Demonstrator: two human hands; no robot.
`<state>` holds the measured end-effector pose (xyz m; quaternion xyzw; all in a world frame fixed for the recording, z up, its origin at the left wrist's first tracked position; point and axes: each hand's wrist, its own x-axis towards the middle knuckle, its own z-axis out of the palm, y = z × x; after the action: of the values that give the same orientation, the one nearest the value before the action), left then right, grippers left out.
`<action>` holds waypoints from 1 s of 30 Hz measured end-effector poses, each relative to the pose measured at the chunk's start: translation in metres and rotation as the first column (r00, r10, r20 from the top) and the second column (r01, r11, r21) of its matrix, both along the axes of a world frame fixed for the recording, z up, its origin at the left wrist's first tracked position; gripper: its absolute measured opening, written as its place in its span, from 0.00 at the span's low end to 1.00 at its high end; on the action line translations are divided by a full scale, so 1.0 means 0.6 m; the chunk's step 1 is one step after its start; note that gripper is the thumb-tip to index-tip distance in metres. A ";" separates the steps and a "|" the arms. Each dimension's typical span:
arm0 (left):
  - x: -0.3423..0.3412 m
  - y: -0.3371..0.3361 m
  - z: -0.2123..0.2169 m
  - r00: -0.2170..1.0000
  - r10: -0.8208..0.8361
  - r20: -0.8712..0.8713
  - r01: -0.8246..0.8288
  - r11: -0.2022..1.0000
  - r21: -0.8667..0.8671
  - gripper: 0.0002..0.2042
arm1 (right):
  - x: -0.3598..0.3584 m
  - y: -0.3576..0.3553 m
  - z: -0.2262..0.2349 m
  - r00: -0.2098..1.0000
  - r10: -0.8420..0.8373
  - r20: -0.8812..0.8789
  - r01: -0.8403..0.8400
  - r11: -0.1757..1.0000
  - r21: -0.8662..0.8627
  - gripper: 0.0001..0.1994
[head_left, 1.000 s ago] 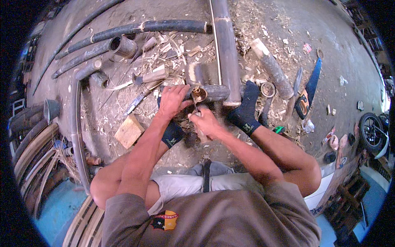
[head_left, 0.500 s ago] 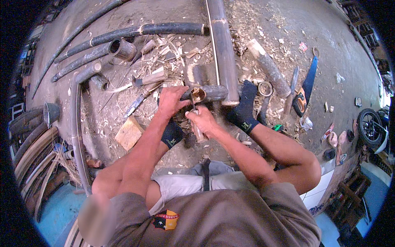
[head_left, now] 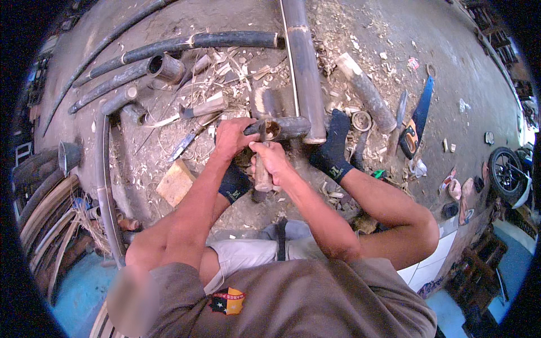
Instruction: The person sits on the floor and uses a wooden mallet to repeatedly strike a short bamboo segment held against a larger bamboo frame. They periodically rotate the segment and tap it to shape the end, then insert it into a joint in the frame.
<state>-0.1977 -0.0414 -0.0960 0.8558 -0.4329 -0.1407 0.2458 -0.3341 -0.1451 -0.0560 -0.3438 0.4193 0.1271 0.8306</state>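
I sit on the ground with a short dark bamboo section (head_left: 290,127) lying in front of me, its open end facing me. My left hand (head_left: 232,138) clasps that open end from the left. My right hand (head_left: 271,160) is closed around a wooden tool handle (head_left: 262,181), which stands upright just below the bamboo's mouth. The tool's tip is hidden by my fingers. My feet in dark socks sit beside the work, the right foot (head_left: 332,149) against the bamboo section and the left foot (head_left: 234,183) beneath my hands.
A long thick bamboo pole (head_left: 304,62) runs away from me. Dark curved poles (head_left: 197,42) lie at the far left. A blue-bladed hand saw (head_left: 417,121), a cut bamboo piece (head_left: 366,93), a knife (head_left: 185,145) and a wood block (head_left: 176,181) lie among shavings. A motorbike wheel (head_left: 507,172) stands right.
Both hands stay at the bamboo's open end. My right hand has shifted slightly left and down, with the tool handle more upright.
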 end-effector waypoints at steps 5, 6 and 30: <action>-0.010 -0.003 -0.011 0.991 0.135 -0.004 -0.135 0.990 -0.045 0.19 | 0.030 0.015 -0.017 0.954 -0.294 -0.066 0.301 0.916 0.267 0.12; -0.011 -0.005 -0.016 0.985 0.171 0.012 -0.171 0.985 -0.030 0.17 | 0.050 0.014 -0.029 0.926 -0.374 -0.054 0.371 0.870 0.324 0.12; -0.005 -0.021 -0.047 0.982 0.141 0.127 -0.164 0.966 0.201 0.19 | 0.081 -0.003 -0.006 0.821 -0.566 -0.076 0.510 0.667 0.543 0.08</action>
<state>-0.2006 -0.0538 -0.1245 0.9143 -0.3614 -0.1181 0.1394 -0.2857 -0.1467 -0.0596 0.0384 0.4067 -0.0282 0.9123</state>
